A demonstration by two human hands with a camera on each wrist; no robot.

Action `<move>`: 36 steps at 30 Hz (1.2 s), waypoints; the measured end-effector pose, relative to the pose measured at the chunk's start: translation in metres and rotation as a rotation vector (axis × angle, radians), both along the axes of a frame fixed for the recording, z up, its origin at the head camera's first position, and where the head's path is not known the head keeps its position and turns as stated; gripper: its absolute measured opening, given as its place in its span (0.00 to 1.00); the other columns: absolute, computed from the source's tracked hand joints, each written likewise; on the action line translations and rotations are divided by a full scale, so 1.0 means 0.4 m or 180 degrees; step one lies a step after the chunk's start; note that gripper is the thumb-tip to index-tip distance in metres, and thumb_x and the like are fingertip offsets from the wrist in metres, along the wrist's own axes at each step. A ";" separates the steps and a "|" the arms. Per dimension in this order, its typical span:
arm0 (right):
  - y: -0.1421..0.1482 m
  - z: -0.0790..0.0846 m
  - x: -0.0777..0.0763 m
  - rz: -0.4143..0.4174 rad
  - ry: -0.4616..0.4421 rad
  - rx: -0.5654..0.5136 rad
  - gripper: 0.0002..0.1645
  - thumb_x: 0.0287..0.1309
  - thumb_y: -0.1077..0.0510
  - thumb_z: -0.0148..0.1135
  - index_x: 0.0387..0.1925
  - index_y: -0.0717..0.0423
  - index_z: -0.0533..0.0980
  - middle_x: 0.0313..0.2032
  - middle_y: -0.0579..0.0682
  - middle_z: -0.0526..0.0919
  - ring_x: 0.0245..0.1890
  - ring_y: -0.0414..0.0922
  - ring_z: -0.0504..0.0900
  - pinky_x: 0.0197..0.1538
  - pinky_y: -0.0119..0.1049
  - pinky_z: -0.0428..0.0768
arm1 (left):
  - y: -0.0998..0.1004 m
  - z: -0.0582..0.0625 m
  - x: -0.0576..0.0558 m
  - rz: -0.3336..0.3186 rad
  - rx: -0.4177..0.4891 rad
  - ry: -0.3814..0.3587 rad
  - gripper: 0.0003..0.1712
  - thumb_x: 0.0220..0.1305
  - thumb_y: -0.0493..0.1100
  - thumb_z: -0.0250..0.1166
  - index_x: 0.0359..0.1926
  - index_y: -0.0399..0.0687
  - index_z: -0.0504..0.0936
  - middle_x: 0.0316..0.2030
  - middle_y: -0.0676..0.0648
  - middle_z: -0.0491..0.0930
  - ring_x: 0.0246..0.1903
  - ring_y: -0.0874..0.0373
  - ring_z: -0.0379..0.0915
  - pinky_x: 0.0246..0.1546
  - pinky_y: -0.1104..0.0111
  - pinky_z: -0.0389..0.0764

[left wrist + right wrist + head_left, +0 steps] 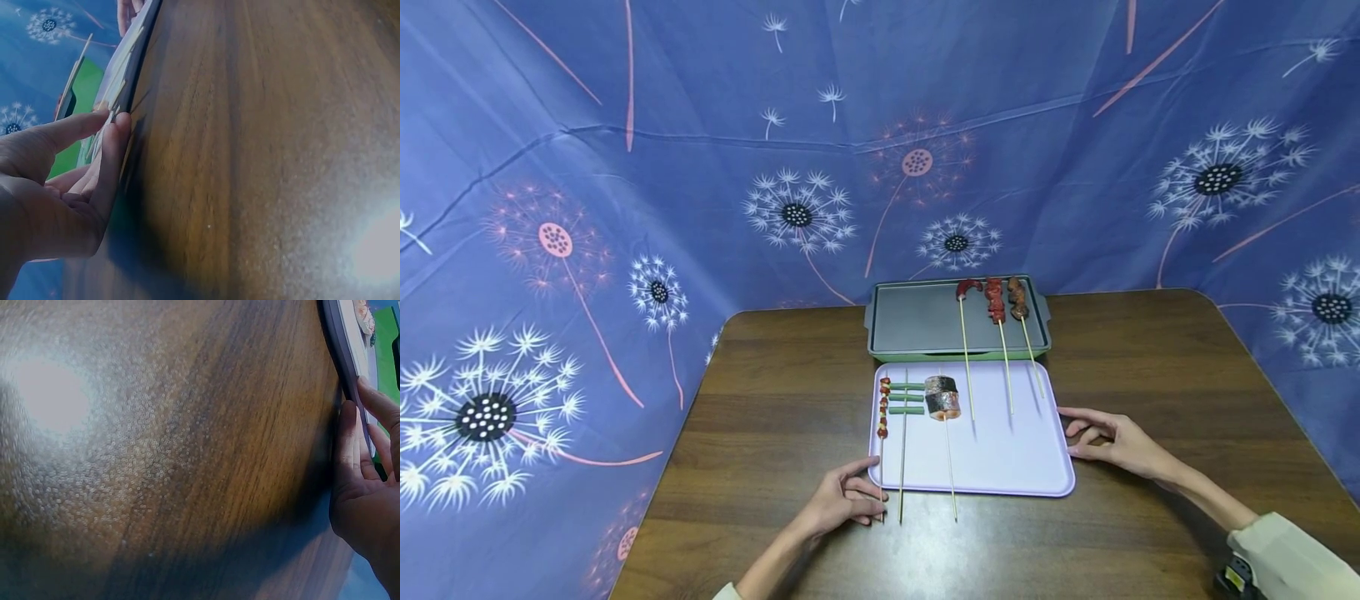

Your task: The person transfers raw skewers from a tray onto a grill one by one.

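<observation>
A lavender tray bears three skewers: one of small red pieces, one of green bean-like sticks and one of salmon. My left hand is at its front left corner, index fingertip at the rim and thumb by the bare end of the red-piece skewer. At the right rim my right hand touches the edge with index finger and thumb spread apart. Both wrist views show fingertips right at the tray's edge.
Behind the tray stands a green griddle with a dark plate. Three more skewers lie across it, a red curved piece, red meat and brown meat, their sticks reaching over the tray. A blue dandelion-print cloth hangs behind the wooden table.
</observation>
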State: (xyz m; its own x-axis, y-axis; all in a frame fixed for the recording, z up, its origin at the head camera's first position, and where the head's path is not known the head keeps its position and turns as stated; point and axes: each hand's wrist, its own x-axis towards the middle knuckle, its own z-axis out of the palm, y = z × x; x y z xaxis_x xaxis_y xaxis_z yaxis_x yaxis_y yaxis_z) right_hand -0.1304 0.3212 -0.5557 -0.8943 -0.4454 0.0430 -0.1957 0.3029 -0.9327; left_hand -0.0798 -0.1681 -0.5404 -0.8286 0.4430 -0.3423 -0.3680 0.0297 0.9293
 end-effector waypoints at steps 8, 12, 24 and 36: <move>-0.003 0.004 0.004 -0.0044 0.0054 0.0065 0.36 0.59 0.67 0.71 0.66 0.74 0.69 0.43 0.56 0.83 0.36 0.35 0.84 0.38 0.25 0.79 | 0.014 -0.002 0.006 0.0093 -0.0022 -0.0146 0.48 0.55 0.22 0.69 0.75 0.25 0.56 0.37 0.41 0.89 0.29 0.60 0.87 0.28 0.74 0.85; -0.005 0.007 0.006 -0.0046 0.0087 0.0070 0.35 0.59 0.67 0.71 0.65 0.75 0.69 0.42 0.57 0.83 0.35 0.34 0.84 0.37 0.25 0.79 | 0.012 -0.002 0.008 0.0099 -0.0028 -0.0148 0.47 0.56 0.23 0.69 0.75 0.26 0.57 0.38 0.42 0.88 0.29 0.60 0.87 0.28 0.74 0.85; -0.004 -0.002 0.008 -0.0056 0.0170 0.0067 0.34 0.58 0.67 0.71 0.65 0.74 0.70 0.41 0.56 0.84 0.36 0.34 0.84 0.37 0.26 0.79 | -0.016 -0.005 0.016 0.0068 0.0121 -0.0316 0.48 0.58 0.27 0.70 0.77 0.32 0.57 0.39 0.50 0.89 0.32 0.60 0.87 0.31 0.75 0.84; -0.004 0.008 0.011 -0.0054 0.0131 0.0109 0.34 0.59 0.67 0.70 0.65 0.75 0.69 0.41 0.58 0.83 0.36 0.35 0.84 0.37 0.25 0.80 | -0.051 0.015 0.022 0.0099 0.0165 -0.0222 0.50 0.60 0.28 0.70 0.78 0.33 0.53 0.40 0.55 0.89 0.32 0.63 0.87 0.30 0.77 0.83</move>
State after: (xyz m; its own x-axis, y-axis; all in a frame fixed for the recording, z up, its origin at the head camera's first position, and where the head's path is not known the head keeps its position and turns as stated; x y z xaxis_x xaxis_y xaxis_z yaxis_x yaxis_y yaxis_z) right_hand -0.1259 0.3197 -0.5526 -0.8995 -0.4322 0.0649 -0.2283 0.3381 -0.9130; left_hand -0.0710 -0.1885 -0.5344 -0.8172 0.4360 -0.3770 -0.4320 -0.0303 0.9014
